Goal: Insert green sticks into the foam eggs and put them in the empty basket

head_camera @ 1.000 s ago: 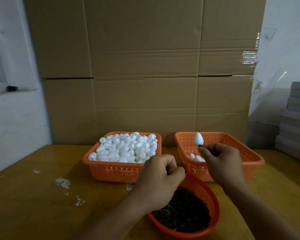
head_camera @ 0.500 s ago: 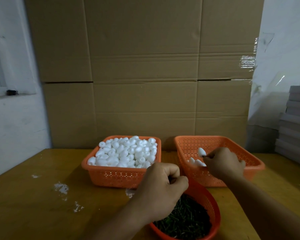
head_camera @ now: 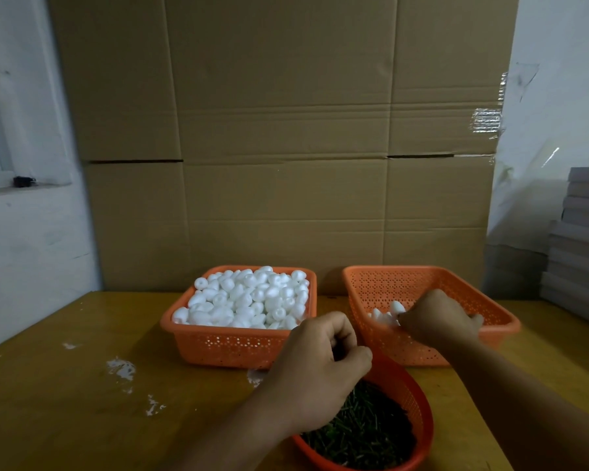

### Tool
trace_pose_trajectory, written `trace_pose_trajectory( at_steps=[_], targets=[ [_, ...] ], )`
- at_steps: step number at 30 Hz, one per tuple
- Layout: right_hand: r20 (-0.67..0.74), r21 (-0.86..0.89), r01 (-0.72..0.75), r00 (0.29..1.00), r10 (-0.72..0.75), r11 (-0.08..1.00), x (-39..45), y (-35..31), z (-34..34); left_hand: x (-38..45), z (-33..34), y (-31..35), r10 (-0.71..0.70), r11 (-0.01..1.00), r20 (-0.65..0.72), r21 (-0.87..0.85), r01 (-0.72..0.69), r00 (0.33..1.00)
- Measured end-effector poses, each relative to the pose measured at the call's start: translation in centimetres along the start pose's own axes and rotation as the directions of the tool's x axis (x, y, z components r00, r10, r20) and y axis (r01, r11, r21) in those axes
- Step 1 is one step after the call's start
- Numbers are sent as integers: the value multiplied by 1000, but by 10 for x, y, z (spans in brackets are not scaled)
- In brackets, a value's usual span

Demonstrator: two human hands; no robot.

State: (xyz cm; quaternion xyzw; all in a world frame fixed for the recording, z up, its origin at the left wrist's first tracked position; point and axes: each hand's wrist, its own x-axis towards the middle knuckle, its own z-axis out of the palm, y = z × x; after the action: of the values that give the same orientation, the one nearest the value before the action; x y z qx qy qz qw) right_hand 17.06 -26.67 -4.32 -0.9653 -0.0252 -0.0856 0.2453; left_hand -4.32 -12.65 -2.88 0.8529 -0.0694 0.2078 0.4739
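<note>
The left orange basket (head_camera: 232, 345) is heaped with white foam eggs (head_camera: 242, 299). The right orange basket (head_camera: 432, 278) holds a few eggs (head_camera: 376, 316) at its near left corner. My right hand (head_camera: 439, 317) is lowered inside it, fingers pinched at the base of one foam egg (head_camera: 397, 306) that rests against the others; its stick is hidden. A round orange basket (head_camera: 420, 407) of green sticks (head_camera: 364, 433) sits nearest me. My left hand (head_camera: 317, 365) hovers over its left rim, curled into a fist; nothing shows in it.
All three baskets stand on a yellow wooden table (head_camera: 65, 402) with white smears (head_camera: 121, 367) on its left part. A wall of cardboard boxes (head_camera: 286, 147) rises right behind the baskets. Grey stacked sheets (head_camera: 582, 246) sit at the far right.
My right hand has come down from holding the egg up above the right basket to setting it among the eggs inside. The left hand has stayed curled over the stick basket.
</note>
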Motion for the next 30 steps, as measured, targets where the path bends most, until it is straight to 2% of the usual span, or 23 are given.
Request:
trace_pose_trajectory(
  at_steps=[5,10,15,21,25,30],
  targets=[
    [15,5,27,1000,-27,1000,-6,-3,-7,1,-1,-1,-7,1000,33,-4,7,999],
    [-103,41,148,984,-143,988,-17,-2,-10,1,0,-4,-17,999,46,48,15,999],
    [-164,186,244,963,-215,952,-42,-7,-15,4,-2,-6,-12,998,59,69,8,998],
    [-186,463,342,940,-287,818,-90,-7,-20,7,-6,-13,-30,997,24,72,29,999],
    [-237,494,437,899,-368,751,-116,-4,-21,7,-4,-15,-28,994,34,107,25,999],
    [-187,516,498,860,-475,697,-134,0,-18,12,-16,-20,-26,962,-18,270,29,1000]
  ],
)
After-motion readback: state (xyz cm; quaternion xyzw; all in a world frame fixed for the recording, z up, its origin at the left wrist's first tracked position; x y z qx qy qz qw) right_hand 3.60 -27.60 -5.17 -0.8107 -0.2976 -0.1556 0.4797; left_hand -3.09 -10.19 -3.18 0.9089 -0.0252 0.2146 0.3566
